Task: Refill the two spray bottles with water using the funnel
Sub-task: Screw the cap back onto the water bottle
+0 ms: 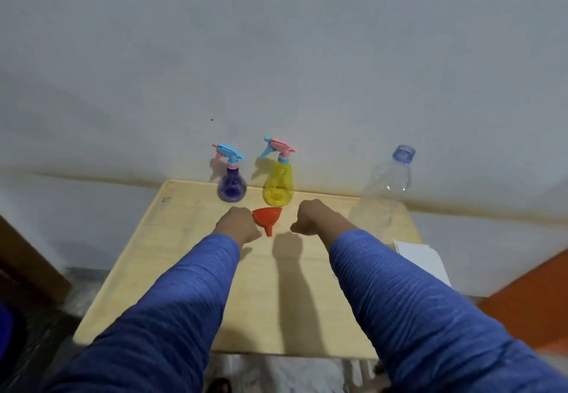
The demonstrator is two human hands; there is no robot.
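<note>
Blue-sleeved arms reach over the pale wooden table (190, 269); left hand (238, 223) and right hand (313, 216) are both clenched, grasping nothing. Between them lies the red plastic funnel (266, 216), spout toward the person, touching or just beside the left grip.

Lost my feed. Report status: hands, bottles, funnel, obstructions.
Left hand and right hand fisted, empty, flanking red funnel on table. Purple spray bottle and yellow spray bottle capped. Clear water bottle uncapped. Nothing in the way.
</note>
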